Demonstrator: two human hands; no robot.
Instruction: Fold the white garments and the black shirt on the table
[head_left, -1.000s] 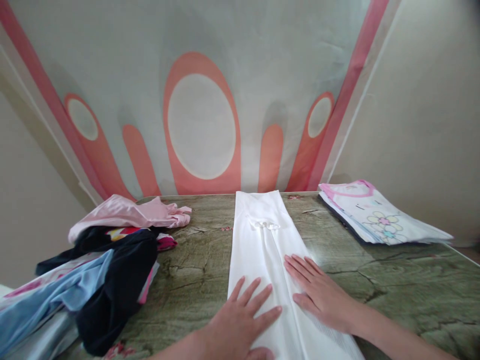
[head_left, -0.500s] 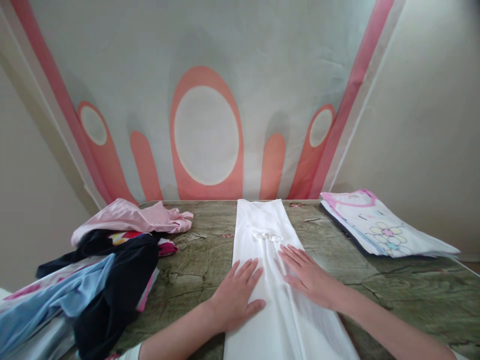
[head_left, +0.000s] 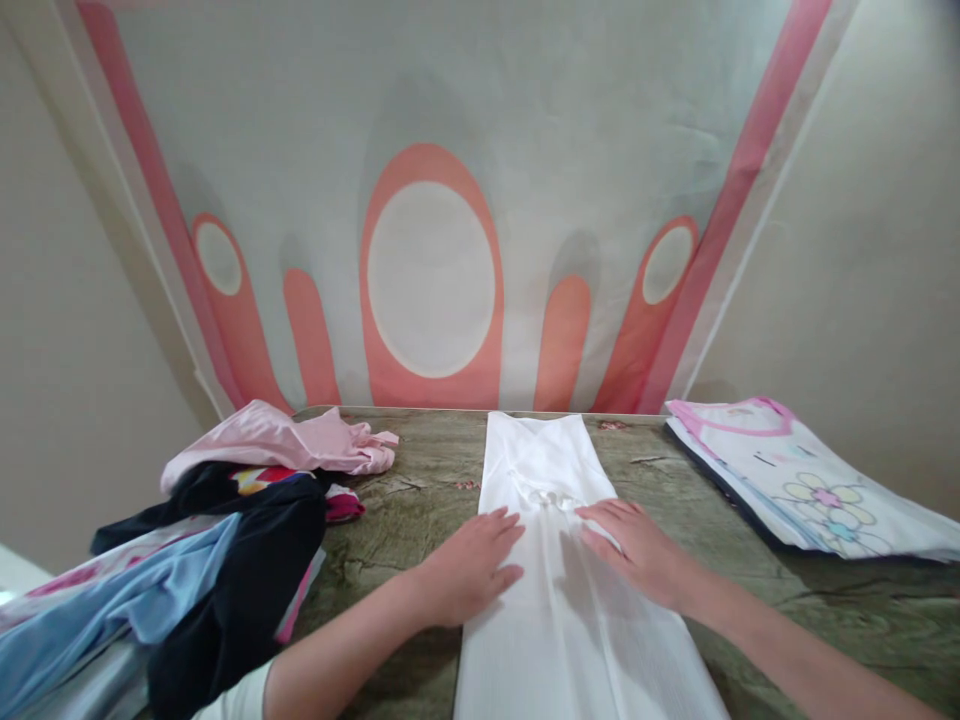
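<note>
A white garment [head_left: 555, 640], folded into a long narrow strip, lies lengthwise on the table in front of me. Small gathered trim [head_left: 553, 500] crosses its upper part. My left hand [head_left: 472, 567] is at the strip's left edge, fingers extended and palm down. Over the right edge, near the trim, is my right hand [head_left: 634, 548], its fingers stretched out as well. Neither hand grips the cloth; whether the palms press on it or hover just above, I cannot tell.
A loose heap of clothes, with a pink piece [head_left: 277, 440], a black piece [head_left: 240, 590] and a light blue piece [head_left: 150, 590], lies at left. A folded stack topped by a white flowered shirt [head_left: 810, 485] sits at right. Behind the wood-patterned table [head_left: 420, 500] rises a wall.
Both hands have shifted outward toward the garment's edges, the left one moving slightly up the strip. The whole view has swung a little, so everything appears further right and lower.
</note>
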